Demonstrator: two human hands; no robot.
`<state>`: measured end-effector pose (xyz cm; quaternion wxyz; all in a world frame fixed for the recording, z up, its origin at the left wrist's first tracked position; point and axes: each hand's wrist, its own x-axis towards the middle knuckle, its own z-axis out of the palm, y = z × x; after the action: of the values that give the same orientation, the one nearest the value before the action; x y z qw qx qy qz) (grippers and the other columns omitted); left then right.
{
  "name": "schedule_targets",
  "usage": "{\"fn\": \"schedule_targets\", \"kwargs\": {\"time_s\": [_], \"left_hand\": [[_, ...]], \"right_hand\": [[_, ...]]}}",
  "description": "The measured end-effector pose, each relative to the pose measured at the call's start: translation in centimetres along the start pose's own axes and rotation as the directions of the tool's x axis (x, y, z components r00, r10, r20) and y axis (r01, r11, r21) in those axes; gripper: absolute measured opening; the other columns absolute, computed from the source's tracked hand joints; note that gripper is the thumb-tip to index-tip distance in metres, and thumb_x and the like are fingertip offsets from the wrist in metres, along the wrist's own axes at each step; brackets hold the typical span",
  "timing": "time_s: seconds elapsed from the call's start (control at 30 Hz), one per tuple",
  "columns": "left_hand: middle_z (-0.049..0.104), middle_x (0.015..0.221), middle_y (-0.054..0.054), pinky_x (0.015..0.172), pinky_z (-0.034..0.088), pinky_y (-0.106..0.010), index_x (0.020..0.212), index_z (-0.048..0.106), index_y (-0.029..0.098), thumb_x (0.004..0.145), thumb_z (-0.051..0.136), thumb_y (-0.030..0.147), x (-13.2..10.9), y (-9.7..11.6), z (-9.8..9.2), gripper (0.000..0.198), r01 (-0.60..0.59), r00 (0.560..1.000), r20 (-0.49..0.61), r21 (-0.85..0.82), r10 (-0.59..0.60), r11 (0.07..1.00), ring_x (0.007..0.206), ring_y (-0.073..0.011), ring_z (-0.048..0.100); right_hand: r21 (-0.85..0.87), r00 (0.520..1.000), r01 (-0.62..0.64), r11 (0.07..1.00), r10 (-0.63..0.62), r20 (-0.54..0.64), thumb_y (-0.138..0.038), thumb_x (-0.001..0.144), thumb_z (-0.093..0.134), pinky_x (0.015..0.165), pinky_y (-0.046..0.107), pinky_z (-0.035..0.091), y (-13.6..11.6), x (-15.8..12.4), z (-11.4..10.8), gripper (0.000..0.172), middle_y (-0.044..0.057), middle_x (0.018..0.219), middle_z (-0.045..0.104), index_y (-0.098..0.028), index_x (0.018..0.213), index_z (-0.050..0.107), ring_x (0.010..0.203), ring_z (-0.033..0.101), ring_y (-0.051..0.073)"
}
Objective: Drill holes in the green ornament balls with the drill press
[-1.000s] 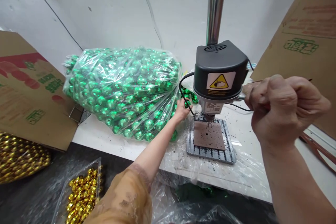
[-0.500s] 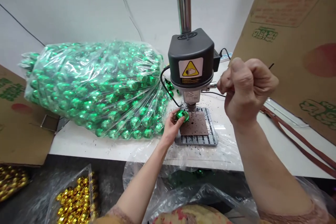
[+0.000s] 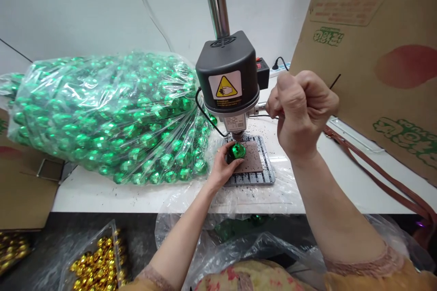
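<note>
My left hand (image 3: 221, 166) grips a shiny green faceted ball (image 3: 236, 150) and holds it on the brown pad (image 3: 251, 160) of a small bench drill, right under the bit. The drill's black head (image 3: 228, 72) with a yellow warning sticker rides on a steel column (image 3: 215, 0). My right hand (image 3: 300, 111) is a closed fist around the drill's feed lever (image 3: 260, 108) at the head's right side. A big clear bag of green balls (image 3: 102, 116) lies on the white table to the left, touching the drill.
A tall cardboard sheet (image 3: 372, 41) leans at the right, with brown straps (image 3: 375, 168) beneath it. Another carton (image 3: 20, 191) sits at the left edge. Gold balls in a clear tray (image 3: 97, 266) lie below the table (image 3: 112, 195). Loose plastic film (image 3: 259, 250) hangs over the front edge.
My left hand drew a green ball out of the bag's mouth and carried it right, onto the pad under the drill bit. My right fist stayed on the lever. The view shifted right.
</note>
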<state>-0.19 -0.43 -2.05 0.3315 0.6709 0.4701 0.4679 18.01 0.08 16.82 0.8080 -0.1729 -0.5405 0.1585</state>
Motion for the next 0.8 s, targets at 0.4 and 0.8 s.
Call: {"fn": "schedule_targets", "kwargs": {"time_s": [0.4, 0.8], "left_hand": [[0.068, 0.125, -0.011, 0.103, 0.052, -0.043, 0.13, 0.058, 0.021, 0.086, 0.077, 0.045, -0.7, 1.9, 1.3, 0.053, 0.055, 0.998, -0.028, -0.073, -0.057, 0.996, 0.115, -0.0272, 0.066], [0.068, 0.12, -0.01, 0.1, 0.053, -0.041, 0.123, 0.059, 0.02, 0.08, 0.083, 0.045, -0.7, 2.0, 2.1, 0.056, 0.045, 0.998, -0.041, -0.144, -0.051, 0.989, 0.112, -0.026, 0.065]], "right_hand": [[0.029, 1.0, -0.012, 1.0, 0.012, -0.008, -0.034, 0.093, 0.066, 0.049, 0.035, 0.029, -0.1, 0.0, 0.1, 0.045, -0.005, 0.049, 0.036, -0.023, 0.059, 0.038, 0.044, 0.035, 0.011], [-0.017, 0.999, 0.021, 1.0, -0.022, -0.027, -0.03, 0.093, 0.065, 0.047, 0.032, 0.026, -0.2, -0.3, 0.2, 0.047, -0.005, 0.049, 0.033, -0.022, 0.058, 0.034, 0.043, 0.035, 0.008]]}}
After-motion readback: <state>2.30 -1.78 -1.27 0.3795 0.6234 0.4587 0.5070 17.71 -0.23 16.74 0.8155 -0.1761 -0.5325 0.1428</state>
